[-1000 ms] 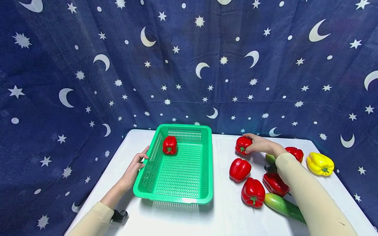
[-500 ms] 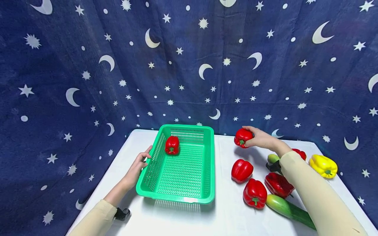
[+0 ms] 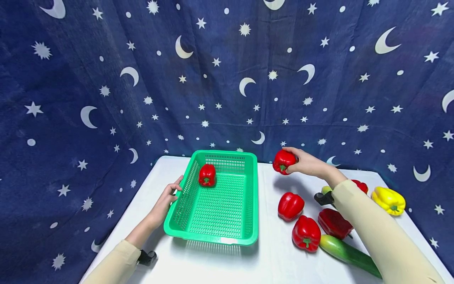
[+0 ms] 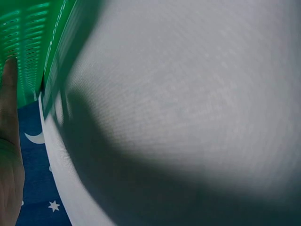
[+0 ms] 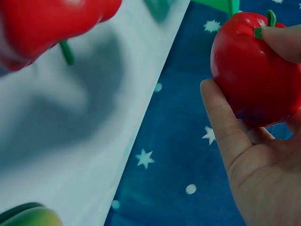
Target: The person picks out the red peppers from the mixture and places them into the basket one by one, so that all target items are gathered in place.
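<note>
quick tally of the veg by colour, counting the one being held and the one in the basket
Red peppers: 6, one partly behind the right sleeve
Yellow pepper: 1
Green vegetables: 2, one mostly hidden
Total: 9 in sight

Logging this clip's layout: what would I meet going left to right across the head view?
Left grip, green perforated plastic basket, held glossy red bell pepper, long yellow-tipped green cucumber, glossy yellow bell pepper.
</note>
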The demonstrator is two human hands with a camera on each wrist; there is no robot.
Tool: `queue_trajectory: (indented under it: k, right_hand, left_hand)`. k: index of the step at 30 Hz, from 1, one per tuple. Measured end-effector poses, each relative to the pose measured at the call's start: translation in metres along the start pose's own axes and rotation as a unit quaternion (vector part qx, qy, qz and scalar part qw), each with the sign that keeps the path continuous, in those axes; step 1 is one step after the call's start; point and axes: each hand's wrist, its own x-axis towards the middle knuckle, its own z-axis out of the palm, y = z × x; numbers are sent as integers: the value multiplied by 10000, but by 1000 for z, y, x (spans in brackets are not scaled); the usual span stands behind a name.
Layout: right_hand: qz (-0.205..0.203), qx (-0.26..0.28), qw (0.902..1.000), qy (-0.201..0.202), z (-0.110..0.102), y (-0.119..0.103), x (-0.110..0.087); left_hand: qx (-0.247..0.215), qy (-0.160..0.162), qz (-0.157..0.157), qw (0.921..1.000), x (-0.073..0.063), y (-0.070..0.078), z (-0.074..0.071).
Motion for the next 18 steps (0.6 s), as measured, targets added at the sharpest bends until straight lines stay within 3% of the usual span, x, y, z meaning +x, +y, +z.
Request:
queue_trajectory:
  k: [18]
  right_hand:
    - [-339,312,9986,-250,23,-41,20]
  left_hand:
    - [47,4,-43,10000,1,-1,-1]
